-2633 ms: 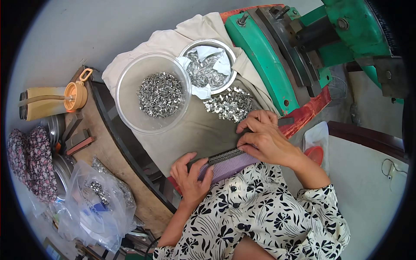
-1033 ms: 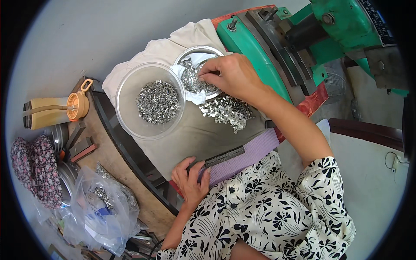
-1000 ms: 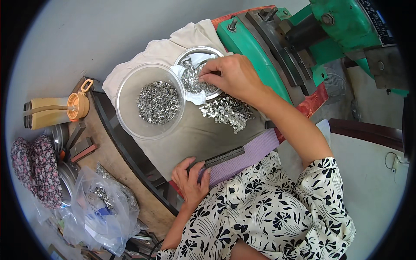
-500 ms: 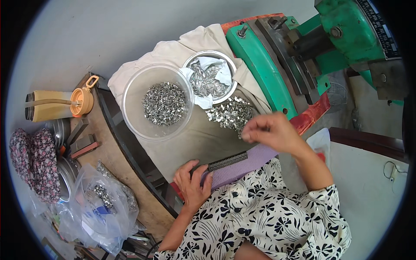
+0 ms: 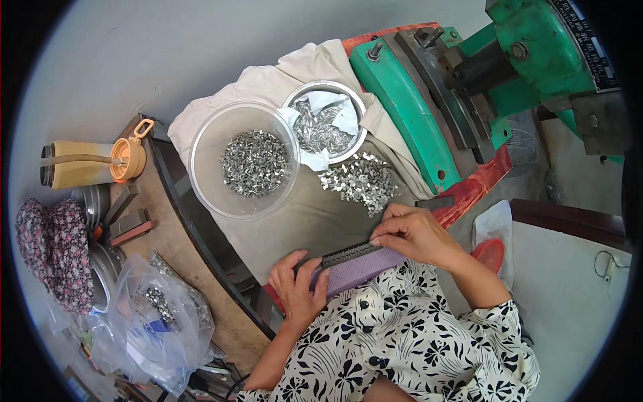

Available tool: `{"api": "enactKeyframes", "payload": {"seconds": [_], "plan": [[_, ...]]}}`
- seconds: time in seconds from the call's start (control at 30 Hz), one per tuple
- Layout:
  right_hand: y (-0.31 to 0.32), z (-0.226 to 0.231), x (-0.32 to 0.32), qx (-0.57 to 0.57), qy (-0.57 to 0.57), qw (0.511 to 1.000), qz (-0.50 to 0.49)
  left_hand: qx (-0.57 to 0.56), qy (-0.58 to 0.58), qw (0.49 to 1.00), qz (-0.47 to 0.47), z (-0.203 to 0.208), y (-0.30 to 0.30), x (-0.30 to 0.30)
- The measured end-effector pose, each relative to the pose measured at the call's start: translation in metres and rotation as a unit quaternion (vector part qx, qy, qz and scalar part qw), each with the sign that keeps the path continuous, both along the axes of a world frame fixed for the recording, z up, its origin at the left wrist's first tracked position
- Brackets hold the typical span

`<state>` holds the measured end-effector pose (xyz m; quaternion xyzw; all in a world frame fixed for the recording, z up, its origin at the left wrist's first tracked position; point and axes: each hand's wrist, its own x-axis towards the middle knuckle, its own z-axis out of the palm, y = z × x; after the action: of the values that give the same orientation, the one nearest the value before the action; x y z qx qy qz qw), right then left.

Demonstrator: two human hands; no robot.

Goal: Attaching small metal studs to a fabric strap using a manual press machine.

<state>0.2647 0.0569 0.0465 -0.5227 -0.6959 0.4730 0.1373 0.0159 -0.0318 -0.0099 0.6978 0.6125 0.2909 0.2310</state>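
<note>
A dark slotted metal bar [image 5: 347, 255] lies along the edge of a purple textured pad [image 5: 358, 273] in front of me. My left hand [image 5: 296, 287] grips the bar's left end, its fingers bent around it. At the right end, my right hand [image 5: 416, 234] is closed in a pinch on the bar's top; anything between those fingertips is too small to make out. Just beyond this hand, a pile of small shiny metal pieces [image 5: 362, 182] sits on the cloth-covered table [image 5: 268, 248].
Left of the pile stands a clear plastic tub [image 5: 199, 191] of small metal parts. Behind it is a metal bowl [image 5: 360, 107] with thin shiny pieces. A green press [image 5: 402, 107] fills the right. Farther left are a yellow bottle [image 5: 80, 163] and a plastic bag [image 5: 144, 335].
My right hand has come down from beside the metal pile to the right end of the bar. My left hand has stayed on the left end.
</note>
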Motion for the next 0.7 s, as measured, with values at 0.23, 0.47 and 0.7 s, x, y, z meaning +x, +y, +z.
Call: {"api": "enactKeyframes", "payload": {"seconds": [0.23,0.47,0.7], "plan": [[-0.005,-0.005,-0.003,0.025,-0.027,0.999,-0.019,-0.015,-0.007,1.0,0.005,-0.005,-0.003,-0.001],[-0.004,-0.007,0.005,0.027,-0.008,1.0,-0.008,-0.017,-0.002,1.0,0.007,-0.005,-0.004,-0.001],[-0.008,-0.008,0.009,0.02,0.01,1.0,-0.016,-0.012,0.01,1.0,0.007,-0.005,-0.004,-0.001]]}}
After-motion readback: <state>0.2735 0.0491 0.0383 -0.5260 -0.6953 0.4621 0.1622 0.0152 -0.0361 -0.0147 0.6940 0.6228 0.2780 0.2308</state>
